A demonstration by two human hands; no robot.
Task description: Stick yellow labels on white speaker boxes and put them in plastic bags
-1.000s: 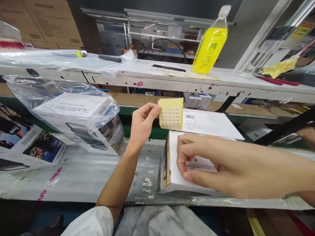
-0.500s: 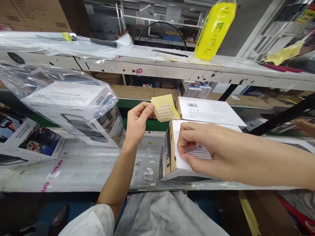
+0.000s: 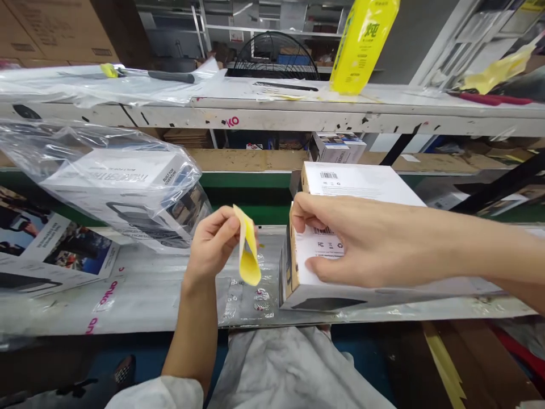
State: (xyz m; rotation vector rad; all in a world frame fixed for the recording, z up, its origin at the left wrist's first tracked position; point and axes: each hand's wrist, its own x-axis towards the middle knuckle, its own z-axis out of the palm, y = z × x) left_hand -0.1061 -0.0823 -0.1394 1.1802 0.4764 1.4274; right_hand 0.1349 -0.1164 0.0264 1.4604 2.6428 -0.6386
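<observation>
My left hand (image 3: 215, 244) pinches a pad of yellow sticker sheets (image 3: 249, 250) between thumb and fingers, and the pad bends downward over the bench. My right hand (image 3: 336, 238) rests over the near white printed box (image 3: 340, 295), its curled fingertips at the box's upper left edge and the thumb apart on the top face. Nothing shows between that thumb and the fingers. Part of a barcode and printed symbols is visible beneath the hand. Behind stands a second white box (image 3: 366, 179), partly covered by my right wrist and forearm.
A white box in a clear plastic bag (image 3: 123, 187) stands left, beside another printed box (image 3: 55, 244). Across the back runs a raised shelf (image 3: 276, 116) with a yellow bottle-shaped pack (image 3: 361, 48) and a dark-handled tool (image 3: 170, 75). A green belt (image 3: 255, 196) lies behind the bench.
My left hand has drawn the sticker pad left and down, away from the boxes, and the pad now folds over. My right hand has shifted slightly left and up, its thumb and fingers spread wider.
</observation>
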